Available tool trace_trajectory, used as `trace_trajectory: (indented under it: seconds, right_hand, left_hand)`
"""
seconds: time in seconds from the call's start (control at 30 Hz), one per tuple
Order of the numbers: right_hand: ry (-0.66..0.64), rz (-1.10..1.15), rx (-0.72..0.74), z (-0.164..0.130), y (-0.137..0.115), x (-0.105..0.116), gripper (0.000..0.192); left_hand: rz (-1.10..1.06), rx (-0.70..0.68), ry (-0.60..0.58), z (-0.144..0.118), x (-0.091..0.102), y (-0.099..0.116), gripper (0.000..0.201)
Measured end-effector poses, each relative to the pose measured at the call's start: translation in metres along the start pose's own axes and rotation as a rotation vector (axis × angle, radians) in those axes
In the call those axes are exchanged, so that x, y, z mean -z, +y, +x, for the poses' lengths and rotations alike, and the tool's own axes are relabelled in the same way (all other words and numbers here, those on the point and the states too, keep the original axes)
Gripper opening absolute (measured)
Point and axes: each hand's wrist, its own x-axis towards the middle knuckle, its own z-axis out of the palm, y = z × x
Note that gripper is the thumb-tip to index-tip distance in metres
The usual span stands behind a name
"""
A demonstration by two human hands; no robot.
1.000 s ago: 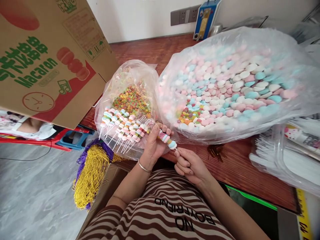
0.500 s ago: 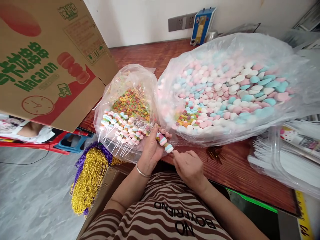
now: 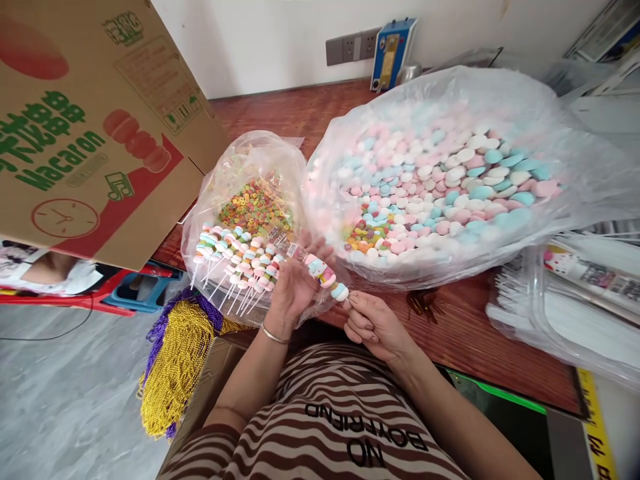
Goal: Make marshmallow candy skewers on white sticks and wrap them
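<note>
the person's right hand (image 3: 375, 323) has its fingers pinched on the bottom end of a candy skewer (image 3: 327, 277), which slants up and leftward above the table (image 3: 500, 340), close to the near edge. the left hand (image 3: 291, 290) is loose, fingers spread and a bit blurred, right by the sweets; i can't tell whether it touches them. just to its left, more skewers (image 3: 243, 257) lie at the front of a bag (image 3: 210, 180) of colourful rings (image 3: 255, 207). a bigger bag (image 3: 500, 90) of pastel pieces (image 3: 450, 175) sits to the right.
</note>
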Motion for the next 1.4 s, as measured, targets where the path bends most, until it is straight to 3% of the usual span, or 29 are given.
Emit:
trace_trajectory:
  seconds: [0.1,0.2,0.23,0.3,0.4,0.47,0.57,0.63,0.77,0.83,0.9,1.0,1.07,1.17,1.27,1.4]
  right_hand:
    - [-0.033,-0.003,-0.049,0.0,0.002,-0.002,0.029]
    - [-0.096,-0.051,-0.115,-0.001,0.005,-0.005,0.033]
    - [-0.094,-0.111,-0.091,-0.002,0.007,-0.005,0.035]
    - [-0.007,-0.371,0.095,-0.004,0.008,-0.003,0.034]
    - [0.199,-1.02,0.587,-0.008,0.01,0.003,0.027]
    - [0.25,-1.405,0.836,-0.009,0.011,0.007,0.019]
    - [0.258,-1.615,0.955,-0.008,0.014,0.006,0.018]
    - [0.296,-1.461,0.853,-0.005,0.014,0.003,0.022]
    - [0.229,-0.776,0.397,-0.002,0.008,-0.005,0.033]
    - [0.188,-0.701,0.313,-0.005,0.005,-0.004,0.03]
    - [0.227,-0.93,0.435,-0.01,0.005,0.0,0.022]
    - [0.318,-1.431,0.795,-0.017,0.009,0.009,0.018]
    - [0.359,-1.662,0.958,-0.019,0.012,0.014,0.018]
    - [0.378,-1.695,0.996,-0.018,0.016,0.014,0.018]
    - [0.319,-1.268,0.734,-0.014,0.019,0.005,0.02]
    - [0.16,-0.348,0.182,-0.008,0.015,-0.008,0.029]
  left_hand:
    - [-0.019,-0.076,0.099,0.003,-0.005,0.009,0.039]
    - [-0.048,-0.033,0.16,0.004,-0.014,0.009,0.013]
    - [-0.076,-0.015,0.173,0.005,-0.018,0.007,0.014]
    - [-0.144,0.014,0.218,0.006,-0.024,0.003,0.027]
    - [-0.202,0.049,0.31,0.01,-0.031,-0.004,0.035]
    - [-0.206,0.062,0.367,0.012,-0.032,-0.009,0.034]
    - [-0.181,0.048,0.405,0.012,-0.034,-0.021,0.034]
    - [-0.159,0.033,0.374,0.009,-0.035,-0.029,0.035]
    - [-0.133,0.044,0.286,0.002,-0.037,-0.039,0.036]
    - [-0.125,0.045,0.274,0.001,-0.035,-0.039,0.034]
    - [-0.119,0.05,0.255,0.002,-0.031,-0.036,0.03]
    - [-0.102,0.042,0.223,0.006,-0.023,-0.027,0.02]
    - [-0.088,0.02,0.227,0.01,-0.02,-0.02,0.014]
    - [-0.105,0.011,0.254,0.013,-0.02,-0.016,0.015]
    - [-0.129,0.033,0.247,0.011,-0.026,-0.022,0.023]
    - [-0.13,0.071,0.174,0.003,-0.032,-0.035,0.03]
